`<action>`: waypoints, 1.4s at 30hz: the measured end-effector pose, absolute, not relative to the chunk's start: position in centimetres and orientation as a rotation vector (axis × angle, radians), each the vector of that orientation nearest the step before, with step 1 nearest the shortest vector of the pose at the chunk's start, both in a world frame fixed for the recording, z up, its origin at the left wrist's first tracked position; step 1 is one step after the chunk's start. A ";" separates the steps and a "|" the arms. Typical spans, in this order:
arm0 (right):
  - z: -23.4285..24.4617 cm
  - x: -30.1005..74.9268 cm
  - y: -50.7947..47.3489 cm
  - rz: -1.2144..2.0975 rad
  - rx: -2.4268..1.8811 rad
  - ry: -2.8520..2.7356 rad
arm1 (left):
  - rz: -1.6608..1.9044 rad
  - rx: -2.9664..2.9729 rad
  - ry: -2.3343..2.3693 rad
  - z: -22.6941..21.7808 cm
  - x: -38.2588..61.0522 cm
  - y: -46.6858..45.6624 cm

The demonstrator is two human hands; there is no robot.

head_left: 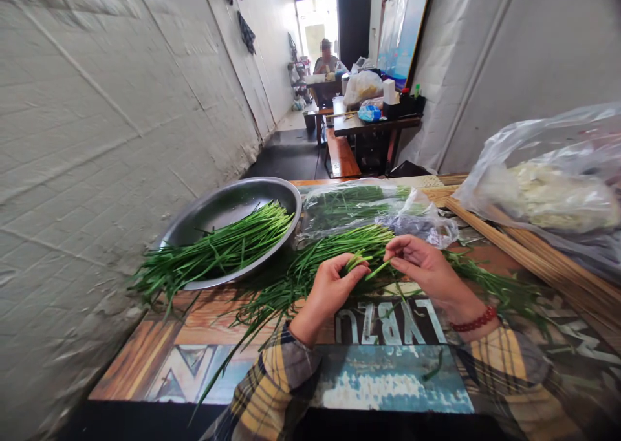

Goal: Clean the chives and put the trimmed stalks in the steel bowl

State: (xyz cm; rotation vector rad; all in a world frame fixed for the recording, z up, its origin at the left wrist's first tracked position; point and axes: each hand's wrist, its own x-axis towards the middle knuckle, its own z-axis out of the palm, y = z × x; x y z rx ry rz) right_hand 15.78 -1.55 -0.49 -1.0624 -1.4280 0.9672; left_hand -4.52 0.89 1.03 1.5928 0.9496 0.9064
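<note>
My left hand [334, 289] is closed around a small bunch of garlic chives [358, 258], their pale stem ends pointing right and the long green leaves trailing left over the table edge. With thumb and fingertips my right hand [422, 269] pinches the end of one chive stalk [378, 271] that sticks out of the bunch. Just behind both hands lies a loose pile of chives [315, 253]. To the left, a wide metal basin [286, 192] holds more chives [233, 240], with leaves hanging over its rim.
A clear plastic bag [349, 208] of chives lies behind the pile. Scraps [499, 286] are scattered right of my hands. Long wooden sticks [524, 247] and a plastic bag with pale contents [557, 189] are at the right. A person [326, 59] sits far back.
</note>
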 end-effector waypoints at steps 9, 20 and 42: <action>-0.5 14.4 -1.9 0.386 -1.104 -1.955 | 0.915 1.916 0.975 0.6 -4.1 0.7; -0.6 16.7 -1.1 0.542 -1.357 -1.726 | 1.110 1.596 1.036 1.1 -5.4 2.0; 0.9 18.1 -1.5 0.578 -1.222 -1.981 | 1.116 1.275 1.058 1.1 -4.8 1.2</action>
